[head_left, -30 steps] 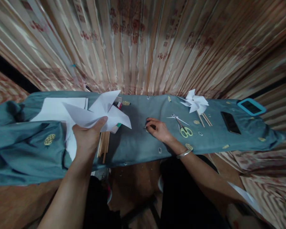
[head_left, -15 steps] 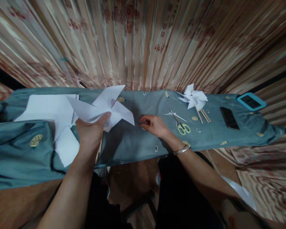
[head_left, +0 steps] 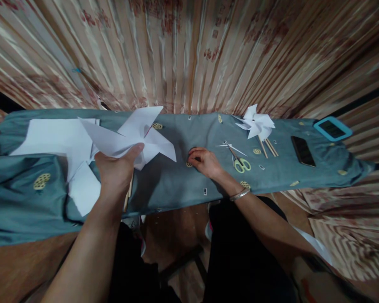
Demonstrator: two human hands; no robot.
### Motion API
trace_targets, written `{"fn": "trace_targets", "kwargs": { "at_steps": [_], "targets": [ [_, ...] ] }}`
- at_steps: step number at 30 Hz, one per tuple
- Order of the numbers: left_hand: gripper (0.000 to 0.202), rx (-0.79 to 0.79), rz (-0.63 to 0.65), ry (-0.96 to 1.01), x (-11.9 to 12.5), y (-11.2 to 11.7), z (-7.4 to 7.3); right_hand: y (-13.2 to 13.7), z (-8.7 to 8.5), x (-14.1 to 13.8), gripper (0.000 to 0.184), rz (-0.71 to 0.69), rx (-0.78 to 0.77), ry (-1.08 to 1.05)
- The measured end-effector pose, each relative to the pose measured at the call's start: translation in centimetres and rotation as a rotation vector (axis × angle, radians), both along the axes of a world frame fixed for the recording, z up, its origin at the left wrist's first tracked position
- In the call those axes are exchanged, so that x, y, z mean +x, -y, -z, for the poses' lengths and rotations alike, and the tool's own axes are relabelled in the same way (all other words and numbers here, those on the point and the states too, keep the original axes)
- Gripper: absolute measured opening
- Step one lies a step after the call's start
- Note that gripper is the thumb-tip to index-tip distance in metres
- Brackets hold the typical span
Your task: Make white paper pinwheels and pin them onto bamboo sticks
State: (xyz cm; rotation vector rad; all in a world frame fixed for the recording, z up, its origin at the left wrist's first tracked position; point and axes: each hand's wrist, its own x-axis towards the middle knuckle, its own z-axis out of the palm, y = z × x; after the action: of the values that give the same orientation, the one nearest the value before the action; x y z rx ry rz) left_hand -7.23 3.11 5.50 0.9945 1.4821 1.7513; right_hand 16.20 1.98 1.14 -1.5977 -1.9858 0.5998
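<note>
My left hand (head_left: pixel 118 166) is closed on a white paper pinwheel (head_left: pixel 158 145), its thumb pressed near the folded centre. Right of the pinwheel, my right hand (head_left: pixel 205 162) hovers at or just over the cloth with thumb and fingertips pinched together. Whatever is between those fingertips, if anything, is too small to make out. A silver bangle circles the right wrist. Below the left hand lie wooden sticks (head_left: pixel 129 189), partly covered. Scissors with green handles (head_left: pixel 241 165) rest to the right of my right hand, beside thin white paper strips (head_left: pixel 221 145).
A finished-looking paper pinwheel (head_left: pixel 255 122) lies at the back right, with wooden sticks (head_left: pixel 271 147) below it. Farther right are a black phone (head_left: pixel 303 150) and a blue-framed device (head_left: pixel 333 128). White paper sheets (head_left: pixel 57 134) lie left on the green cloth (head_left: pixel 170 189). A pleated curtain (head_left: pixel 183 54) hangs behind.
The view has shifted slightly, so most things sit a little higher and farther left. My right hand has moved a little away from the pinwheel. My left hand keeps its hold.
</note>
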Motion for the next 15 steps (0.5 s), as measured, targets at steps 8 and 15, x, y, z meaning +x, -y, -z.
{"fn": "trace_targets", "kwargs": {
  "at_steps": [8,15],
  "targets": [
    [0.038,-0.072,-0.008,-0.104,0.7,0.4,0.1,1.1,-0.7,1.5,0.021,0.019,0.059,0.104],
    [0.029,-0.047,0.050,-0.085,1.6,0.2,0.3,0.0,-1.9,1.2,0.018,0.204,-0.076,0.086]
  ]
}}
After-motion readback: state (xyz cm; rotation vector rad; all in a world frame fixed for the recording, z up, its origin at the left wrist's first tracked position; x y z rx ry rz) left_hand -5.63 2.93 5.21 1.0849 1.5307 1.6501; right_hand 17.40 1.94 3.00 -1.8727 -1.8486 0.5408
